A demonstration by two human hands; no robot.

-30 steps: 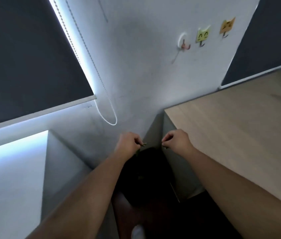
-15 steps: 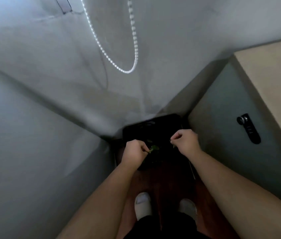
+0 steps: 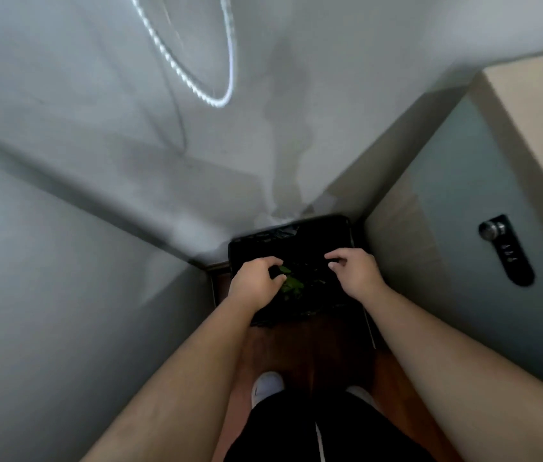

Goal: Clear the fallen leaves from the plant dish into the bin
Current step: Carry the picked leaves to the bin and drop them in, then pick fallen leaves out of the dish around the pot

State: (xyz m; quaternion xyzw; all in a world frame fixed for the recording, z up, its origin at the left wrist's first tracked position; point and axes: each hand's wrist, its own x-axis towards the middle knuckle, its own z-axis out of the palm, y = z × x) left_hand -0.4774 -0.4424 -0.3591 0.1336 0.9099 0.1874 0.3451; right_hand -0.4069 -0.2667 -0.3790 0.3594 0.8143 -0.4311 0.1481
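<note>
Below, two hands, left [image 3: 255, 283] and right [image 3: 355, 273], grips spread open, hover over one bin [image 3: 323, 228] holding green leaves [image 3: 291, 283].

Two hands, the left hand [image 3: 255, 280] and the right hand [image 3: 355, 273], hang over one black bin [image 3: 326, 228]. A few green leaves [image 3: 291, 283], too blurred to count, show inside. Two shoes [image 3: 266, 386] stand below.

Both hands, left [image 3: 255, 281] and right [image 3: 355, 271], spread-fingered over the black bin [image 3: 323, 233], green leaves [image 3: 291, 283] between.

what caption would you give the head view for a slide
Both hands, left hand and right hand, open over the black bin as green leaves drop in.
</note>
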